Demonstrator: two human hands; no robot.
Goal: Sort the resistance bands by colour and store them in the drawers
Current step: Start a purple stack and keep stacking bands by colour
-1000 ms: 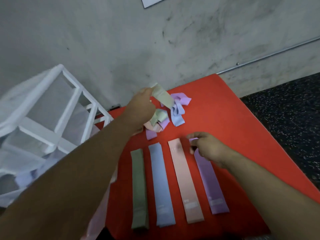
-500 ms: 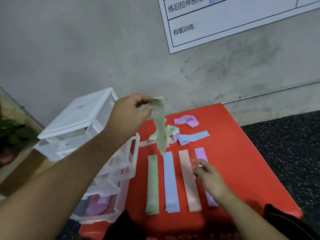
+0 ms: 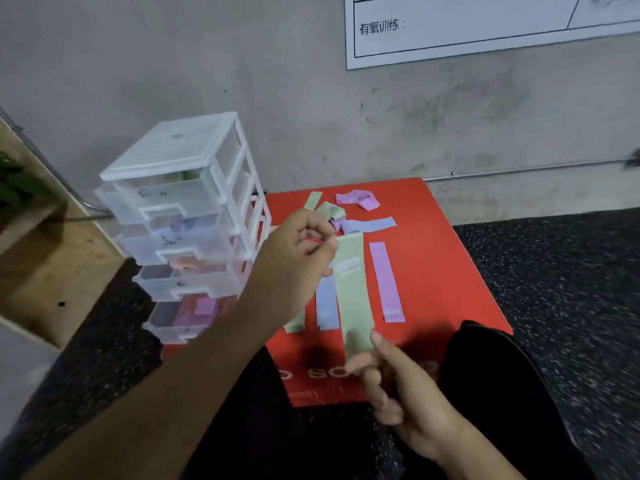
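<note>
Plant (image 3: 14, 181): far left edge, green leaves above a wooden shelf (image 3: 52, 258).
Drawers (image 3: 187, 223): clear plastic tower with a white frame, standing left of the red mat, four drawers stacked; green showing in the top one, blue in the second, pink in the third, purple in the bottom.
Left hand (image 3: 298, 258): raised over the mat, thumb and fingers pinched shut on the top end of a green band.
Held green band (image 3: 353, 289): hanging in the air between both hands, stretched flat, white print near its top end.
Right hand (image 3: 398, 386): lower and nearer the camera, fingertips closed on the bottom end of the same band.
Red mat (image 3: 443, 271): on the dark speckled floor, against the grey wall.
Sorted row: flat on the mat behind the held band, a green band (image 3: 296, 323), a blue band (image 3: 325, 306), and a purple band (image 3: 386, 282) furthest right, side by side and apart.
Loose pile (image 3: 346, 213): at the mat's far edge, crumpled green, purple and blue bands.
Wall sheet (image 3: 485, 26): white printed paper, upper right.
</note>
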